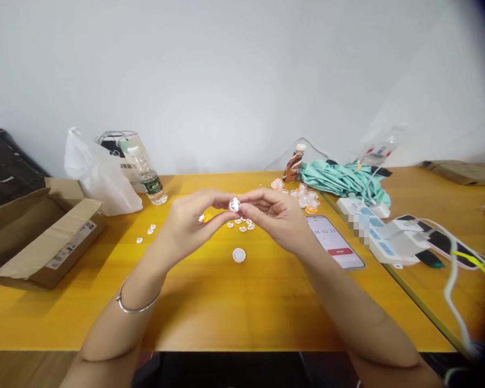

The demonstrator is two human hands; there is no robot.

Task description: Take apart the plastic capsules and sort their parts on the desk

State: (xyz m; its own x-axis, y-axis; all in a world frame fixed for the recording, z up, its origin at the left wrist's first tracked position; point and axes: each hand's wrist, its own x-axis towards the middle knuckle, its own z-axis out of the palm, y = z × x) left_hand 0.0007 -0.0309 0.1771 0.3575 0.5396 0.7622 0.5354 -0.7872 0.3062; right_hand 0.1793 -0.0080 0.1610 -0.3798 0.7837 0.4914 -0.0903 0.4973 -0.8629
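My left hand point(196, 223) and my right hand point(272, 218) meet above the table, fingertips closed on a small white slotted plastic ball point(234, 205). Both thumbs press it from below, one at each side. Behind it lie several small white openwork plastic pieces point(243, 229). Yellow plastic pieces point(208, 217) show partly behind my left thumb. Nearer to me, a round white cap-like piece point(238, 255) rests on the table. Off to the left are several small white pieces point(150, 230).
On the left stand an opened cardboard box point(73, 245), a white plastic bag point(101, 178) and a water bottle point(151, 183). To the right are clear-and-orange plastic pieces point(305, 198), a brown drink bottle point(294, 164), a phone point(334, 242), a green umbrella point(343, 180) and a power strip point(378, 234) with cables.
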